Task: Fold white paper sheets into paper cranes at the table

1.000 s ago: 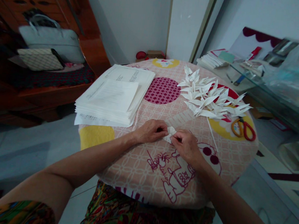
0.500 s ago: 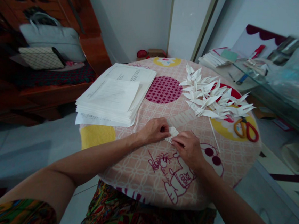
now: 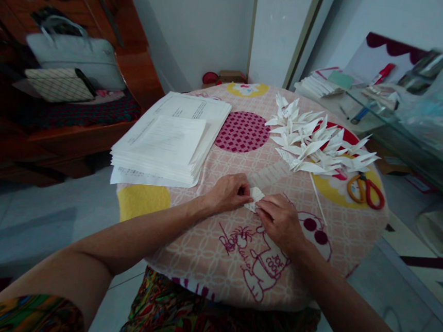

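A small piece of folded printed paper (image 3: pixel 255 196) lies between my two hands, low over the round table. My left hand (image 3: pixel 230 191) pinches its left edge with thumb and forefinger. From the right, the fingers of my right hand (image 3: pixel 279 215) are closed on its lower right side. Fingertips cover part of the folds. Just beyond the hands a strip of lined paper (image 3: pixel 270 175) rests on the cloth. Farther right sits a heap of several pointed folded paper cranes (image 3: pixel 313 138), white with print.
A thick stack of printed sheets (image 3: pixel 161 140) stands at the table's left. Scissors (image 3: pixel 365 191) with orange and red handles lie near the right edge. A patterned cloth (image 3: pixel 205 257) covers the table. A glass-topped side table (image 3: pixel 409 146) borders it on the right.
Both hands keep their grip on the folded paper, almost in the same place. The view has shifted very slightly; the table items stay put.
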A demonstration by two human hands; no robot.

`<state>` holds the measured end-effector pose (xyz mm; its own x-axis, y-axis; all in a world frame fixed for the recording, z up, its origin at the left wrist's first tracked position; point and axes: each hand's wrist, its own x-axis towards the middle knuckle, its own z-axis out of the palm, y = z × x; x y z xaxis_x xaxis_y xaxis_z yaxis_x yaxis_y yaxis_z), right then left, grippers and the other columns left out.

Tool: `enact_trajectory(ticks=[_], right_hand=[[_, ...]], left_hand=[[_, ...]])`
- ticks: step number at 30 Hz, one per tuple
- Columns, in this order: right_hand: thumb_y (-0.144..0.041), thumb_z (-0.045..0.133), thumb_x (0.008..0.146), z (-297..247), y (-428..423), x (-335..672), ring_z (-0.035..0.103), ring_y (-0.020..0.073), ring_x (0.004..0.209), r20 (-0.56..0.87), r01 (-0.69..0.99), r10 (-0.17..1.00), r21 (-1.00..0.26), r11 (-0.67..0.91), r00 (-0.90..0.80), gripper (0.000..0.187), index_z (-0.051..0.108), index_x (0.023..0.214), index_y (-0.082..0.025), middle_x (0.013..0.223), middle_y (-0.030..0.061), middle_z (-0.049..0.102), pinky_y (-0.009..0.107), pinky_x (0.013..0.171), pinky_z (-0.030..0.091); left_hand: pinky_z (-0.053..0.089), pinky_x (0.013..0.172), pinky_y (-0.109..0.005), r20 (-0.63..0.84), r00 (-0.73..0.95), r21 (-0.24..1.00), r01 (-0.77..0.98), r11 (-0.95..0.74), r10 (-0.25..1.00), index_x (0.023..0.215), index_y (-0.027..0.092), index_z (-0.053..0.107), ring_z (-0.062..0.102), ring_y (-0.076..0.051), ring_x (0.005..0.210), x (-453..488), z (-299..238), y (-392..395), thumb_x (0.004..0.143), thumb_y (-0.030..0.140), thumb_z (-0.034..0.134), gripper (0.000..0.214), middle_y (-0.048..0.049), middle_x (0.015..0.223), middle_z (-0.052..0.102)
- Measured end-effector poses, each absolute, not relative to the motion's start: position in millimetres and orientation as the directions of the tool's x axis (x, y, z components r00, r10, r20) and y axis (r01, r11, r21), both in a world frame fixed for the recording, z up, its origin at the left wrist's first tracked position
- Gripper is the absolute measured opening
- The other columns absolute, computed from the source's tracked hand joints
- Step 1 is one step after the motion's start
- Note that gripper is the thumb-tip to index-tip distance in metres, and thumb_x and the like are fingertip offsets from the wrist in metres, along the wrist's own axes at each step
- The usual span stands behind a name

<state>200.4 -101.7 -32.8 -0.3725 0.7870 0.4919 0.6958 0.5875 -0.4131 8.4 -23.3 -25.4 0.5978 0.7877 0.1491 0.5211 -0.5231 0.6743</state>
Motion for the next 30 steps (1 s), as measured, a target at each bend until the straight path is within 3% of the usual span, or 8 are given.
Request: enact_trajectory(ticks=[11,23,30], right_hand=[[-0.008,0.051,0.092,-34,-100,201,0.06,0.0246,0.096,0.504,0.661,0.715,-0.324,0.677,-0.485,0.02,0.07,0.096,-0.014,0.107,0.0127,0.071,0.039,0.087,0.05],[-0.012,0.048,0.096,-30,-99,198,0.055,0.0241,0.091,0.353,0.707,0.729,-0.216,0.673,-0.586,0.023,0.067,0.083,-0.016,0.086,0.0103,0.067,0.037,0.082,0.047],[-0.013,0.047,0.096,-32,-100,200,0.056,0.0247,0.094,0.352,0.717,0.744,-0.232,0.657,-0.567,0.023,0.069,0.091,-0.017,0.096,0.011,0.07,0.038,0.082,0.046]], left_hand=[[0.04,0.065,-0.024,0.172,0.607,0.67,0.505,-0.544,0.776,0.067,0.014,0.062,0.056,-0.012,0.07,8,-27,-22,0.077,0.017,0.075,0.016,0.0001,0.074,0.059],[0.043,0.067,-0.024,0.117,0.686,0.689,0.465,-0.556,0.718,0.068,0.014,0.066,0.057,-0.012,0.071,-10,-21,-7,0.083,0.024,0.066,0.018,-0.0013,0.076,0.062],[0.046,0.074,-0.022,0.056,0.752,0.757,0.396,-0.519,0.656,0.072,0.015,0.071,0.06,-0.012,0.079,-44,-10,6,0.084,0.024,0.062,0.018,-0.0045,0.086,0.068]])
